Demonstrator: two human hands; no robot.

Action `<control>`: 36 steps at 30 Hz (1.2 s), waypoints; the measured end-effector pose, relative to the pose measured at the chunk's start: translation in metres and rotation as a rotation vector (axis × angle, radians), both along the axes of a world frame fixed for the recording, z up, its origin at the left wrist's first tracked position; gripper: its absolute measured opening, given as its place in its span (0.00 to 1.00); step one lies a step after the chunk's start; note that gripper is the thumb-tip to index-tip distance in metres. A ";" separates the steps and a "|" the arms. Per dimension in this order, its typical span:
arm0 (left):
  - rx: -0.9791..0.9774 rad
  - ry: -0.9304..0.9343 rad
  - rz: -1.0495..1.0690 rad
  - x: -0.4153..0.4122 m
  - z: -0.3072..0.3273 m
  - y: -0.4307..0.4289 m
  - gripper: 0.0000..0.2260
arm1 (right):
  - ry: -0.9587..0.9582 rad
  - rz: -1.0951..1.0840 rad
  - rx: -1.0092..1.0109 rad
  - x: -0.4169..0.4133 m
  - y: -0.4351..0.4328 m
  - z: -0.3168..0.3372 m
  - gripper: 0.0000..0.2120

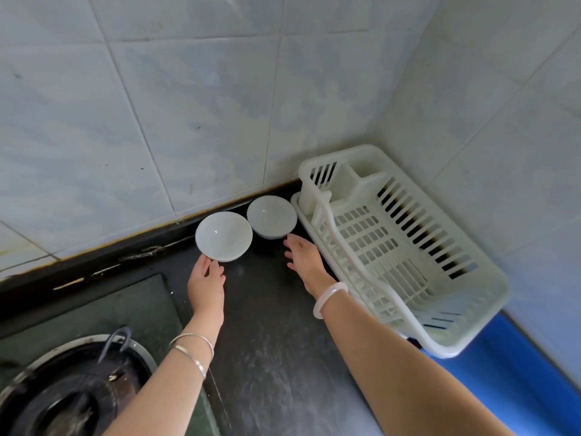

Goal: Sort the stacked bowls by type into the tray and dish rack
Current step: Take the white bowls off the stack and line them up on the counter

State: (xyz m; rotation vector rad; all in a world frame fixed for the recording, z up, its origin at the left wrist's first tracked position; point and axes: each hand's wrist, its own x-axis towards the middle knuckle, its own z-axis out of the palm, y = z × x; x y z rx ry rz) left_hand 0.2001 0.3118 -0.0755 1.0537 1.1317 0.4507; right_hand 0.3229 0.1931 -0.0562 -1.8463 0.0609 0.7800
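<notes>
Two white bowls stand on the dark counter by the tiled wall. The left bowl is wide and shallow-sided; my left hand reaches to its near rim, fingertips touching it from below. The right bowl looks deeper with straighter sides, possibly a stack, though I cannot tell. My right hand lies with straight fingers just in front of it, fingertips at its base. The white plastic dish rack sits to the right on a white tray, with nothing in it.
A gas stove with a dark burner fills the lower left. The tiled walls meet in a corner behind the rack. A blue surface lies under the rack's near end. Dark counter stretches between my arms.
</notes>
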 end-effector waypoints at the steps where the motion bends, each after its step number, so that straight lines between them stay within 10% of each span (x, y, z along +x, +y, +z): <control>1: 0.006 0.006 -0.039 -0.004 0.003 -0.005 0.19 | -0.019 0.023 -0.010 -0.005 -0.008 0.005 0.20; 12: -0.001 0.064 -0.664 -0.066 0.044 -0.135 0.10 | -0.217 0.084 -0.171 -0.110 -0.173 0.060 0.11; 22: 0.457 0.120 -1.372 -0.146 0.034 -0.295 0.12 | -0.341 -0.101 -0.700 -0.245 -0.356 0.056 0.08; 36: 0.682 0.105 -1.329 -0.179 0.030 -0.332 0.14 | -0.293 -0.184 -0.957 -0.304 -0.385 0.038 0.08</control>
